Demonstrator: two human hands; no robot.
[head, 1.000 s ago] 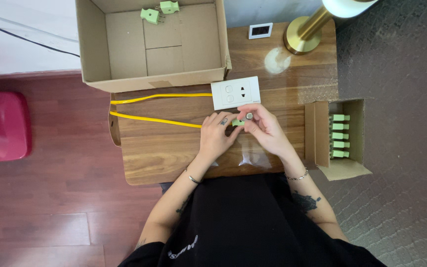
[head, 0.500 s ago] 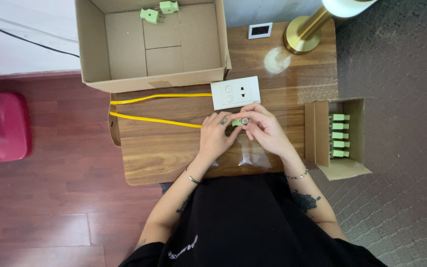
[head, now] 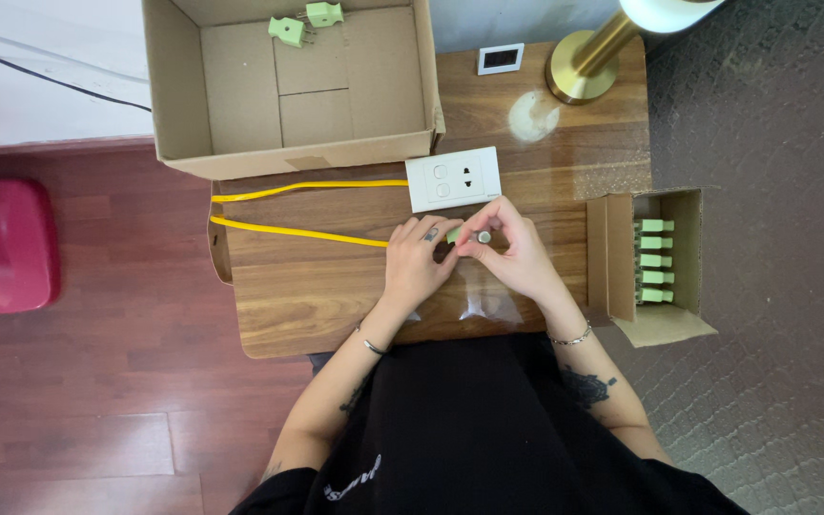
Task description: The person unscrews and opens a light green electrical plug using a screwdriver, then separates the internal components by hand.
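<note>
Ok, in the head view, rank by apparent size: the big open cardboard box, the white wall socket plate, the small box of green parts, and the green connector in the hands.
1. Big open cardboard box
2. Small box of green parts
3. White wall socket plate
4. Green connector, mostly hidden between the left hand and right hand, so its full size is unsure.

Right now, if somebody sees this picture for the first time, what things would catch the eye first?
Probably the yellow cable, bright against the wooden table, running to the left hand. Both hands meet at the table's middle, the right hand pinching a small green connector. The red object on the floor at far left also stands out.
</note>
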